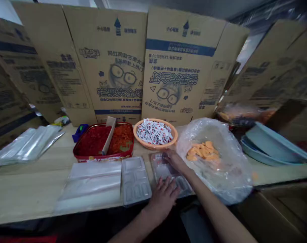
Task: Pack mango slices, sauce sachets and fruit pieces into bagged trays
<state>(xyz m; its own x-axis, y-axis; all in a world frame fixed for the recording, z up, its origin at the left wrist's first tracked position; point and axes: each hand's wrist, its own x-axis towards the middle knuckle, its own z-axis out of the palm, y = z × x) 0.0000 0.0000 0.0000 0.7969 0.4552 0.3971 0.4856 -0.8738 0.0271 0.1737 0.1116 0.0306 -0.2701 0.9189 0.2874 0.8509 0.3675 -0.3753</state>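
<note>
So going left to right on the counter (pixel 42 189): clear plastic sleeves (pixel 29 143), then a wide flat stack of sleeves (pixel 92 184) below the red tub (pixel 79 157); right beside that stack is a clear compartment tray (pixel 136 180). Next up, the left grip (pixel 162 199); that forearm comes in from the bottom edge, hand palm down and angled up and to the right, fingers spread over the near part of the second tray (pixel 163 172), which lies below the orange basket (pixel 155 147) of small packets (pixel 154 131). The right grip (pixel 175 160) reaches farther, its forearm slanting up and left from the bottom right corner; the fingers bend down at the far end of that same tray, but can't tell if they're pinching the rim or just resting there. Far right is a clear bag (pixel 226 175) with orange pieces (pixel 204 151) in it.

Hard-to-see stuff: both hands cover chunks of the second tray, so its contents are kinda murky; both forearms get cut off by the frame; the right fingertips are blurry too.
</note>
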